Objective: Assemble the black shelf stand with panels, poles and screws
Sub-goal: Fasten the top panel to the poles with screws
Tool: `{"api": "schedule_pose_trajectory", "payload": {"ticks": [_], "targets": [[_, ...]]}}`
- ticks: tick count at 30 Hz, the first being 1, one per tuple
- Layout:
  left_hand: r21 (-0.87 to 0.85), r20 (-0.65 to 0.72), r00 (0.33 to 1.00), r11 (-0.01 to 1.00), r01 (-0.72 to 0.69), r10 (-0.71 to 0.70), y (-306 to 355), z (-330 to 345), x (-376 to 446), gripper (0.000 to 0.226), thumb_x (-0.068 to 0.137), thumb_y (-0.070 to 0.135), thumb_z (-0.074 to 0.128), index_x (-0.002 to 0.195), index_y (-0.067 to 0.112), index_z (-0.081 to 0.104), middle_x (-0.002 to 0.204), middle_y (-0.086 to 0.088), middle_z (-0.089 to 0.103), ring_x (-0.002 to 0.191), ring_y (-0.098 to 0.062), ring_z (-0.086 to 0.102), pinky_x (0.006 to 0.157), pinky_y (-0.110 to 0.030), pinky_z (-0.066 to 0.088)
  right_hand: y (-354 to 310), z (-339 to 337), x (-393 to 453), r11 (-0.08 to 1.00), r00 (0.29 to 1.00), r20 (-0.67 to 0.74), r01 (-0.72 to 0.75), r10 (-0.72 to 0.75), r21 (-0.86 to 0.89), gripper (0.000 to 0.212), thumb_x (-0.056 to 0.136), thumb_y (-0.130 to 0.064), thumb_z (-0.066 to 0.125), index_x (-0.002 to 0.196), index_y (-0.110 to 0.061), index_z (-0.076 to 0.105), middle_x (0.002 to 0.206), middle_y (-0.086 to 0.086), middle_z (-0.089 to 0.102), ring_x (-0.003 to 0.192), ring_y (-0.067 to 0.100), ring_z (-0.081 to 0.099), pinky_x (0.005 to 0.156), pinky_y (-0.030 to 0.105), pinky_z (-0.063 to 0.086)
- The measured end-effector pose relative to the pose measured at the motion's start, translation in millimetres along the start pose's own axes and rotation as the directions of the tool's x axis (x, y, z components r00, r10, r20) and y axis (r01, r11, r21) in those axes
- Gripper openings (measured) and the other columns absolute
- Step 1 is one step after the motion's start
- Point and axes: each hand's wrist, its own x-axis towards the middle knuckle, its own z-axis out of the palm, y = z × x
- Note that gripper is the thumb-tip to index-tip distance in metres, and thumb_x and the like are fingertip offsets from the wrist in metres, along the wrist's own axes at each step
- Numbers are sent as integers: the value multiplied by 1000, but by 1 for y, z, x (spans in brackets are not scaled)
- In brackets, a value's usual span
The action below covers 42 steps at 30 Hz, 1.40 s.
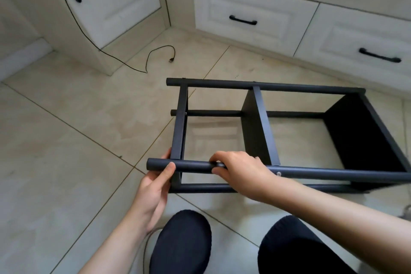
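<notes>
The black shelf stand [264,85] lies on its side on the tiled floor, with three panels fixed between round poles. The near upper pole [333,174] runs across in front of me. My left hand [153,187] grips that pole near its left end, thumb on top, beside the left panel [179,127]. My right hand [240,172] holds the same pole a little further right, fingers curled over it. A silver screw head [278,173] shows on the pole just right of my right hand, under the middle panel [264,127]. The right panel [364,133] is the widest.
White cabinets with black handles [242,20] line the far wall. A black cable with a USB plug [171,59] trails on the floor at upper left. My knees in black trousers [182,240] are at the bottom edge.
</notes>
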Motion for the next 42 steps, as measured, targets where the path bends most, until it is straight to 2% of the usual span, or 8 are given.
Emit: {"api": "schedule_pose_trajectory", "payload": {"ticks": [4, 11, 23, 26, 29, 33, 37, 42], "targets": [[119, 8, 999, 992, -49, 48, 38, 13, -8, 55, 78, 29, 68, 133, 22, 60, 128, -1, 70, 127, -18, 59, 117, -38, 36, -13, -24, -10, 998, 998, -61, 24, -21, 50, 20, 102, -37, 45, 118, -33, 56, 103, -6, 59, 98, 22, 56, 98, 64, 42], [384, 71, 979, 901, -203, 190, 125, 54, -32, 55, 71, 47, 71, 124, 39, 65, 121, 16, 71, 125, -10, 58, 119, -41, 33, -43, -88, -33, 990, 980, -179, 100, -81, 102, 24, 102, -31, 49, 124, -24, 57, 96, -2, 59, 83, 18, 57, 75, 32, 49], [506, 257, 878, 717, -479, 404, 229, 154, -98, 56, 82, 35, 75, 135, 22, 62, 122, 4, 69, 121, -13, 61, 113, -40, 42, -65, -175, -112, 954, 938, -321, 204, -127, 219, 27, 105, -21, 42, 131, -27, 45, 122, 0, 63, 110, 15, 61, 96, 32, 50], [559, 306, 848, 640, -528, 433, 239, 179, -121, 36, 87, 31, 75, 121, 25, 64, 112, 7, 69, 115, -10, 62, 103, -31, 48, -57, -179, -133, 934, 904, -403, 256, -141, 248, 26, 104, -19, 43, 129, -28, 47, 119, -2, 65, 110, 13, 61, 99, 40, 50], [606, 341, 818, 556, -568, 464, 241, 206, -145, 17, 89, 30, 75, 94, 34, 59, 94, 15, 65, 95, -1, 61, 77, -12, 44, -50, -180, -155, 889, 871, -475, 313, -128, 334, 24, 102, -14, 45, 120, -29, 49, 110, -3, 67, 105, 15, 65, 95, 45, 52], [664, 362, 771, 436, -608, 524, 230, 246, -174, 14, 88, 31, 76, 83, 29, 63, 84, 11, 67, 83, -1, 63, 67, -13, 44, -44, -180, -184, 845, 766, -625, 428, -149, 322, 26, 98, -20, 58, 118, -31, 46, 106, -3, 68, 98, 16, 68, 91, 47, 54], [753, 414, 723, 238, -613, 553, 208, 293, -198, 31, 88, 43, 73, 104, 16, 70, 94, 2, 71, 96, -17, 67, 88, -39, 54, -26, -182, -216, 839, 674, -732, 452, -100, 303, 29, 100, -18, 53, 123, -33, 42, 116, 0, 67, 106, 13, 65, 92, 40, 54], [794, 509, 683, 22, -608, 524, 178, 344, -215, 42, 94, 49, 61, 117, 14, 64, 116, -6, 68, 124, -32, 54, 109, -54, 38, 13, -187, -256, 868, 627, -779, 378, 15, 322, 31, 102, -17, 51, 126, -36, 45, 105, -10, 67, 90, 1, 66, 77, 21, 54]]}}
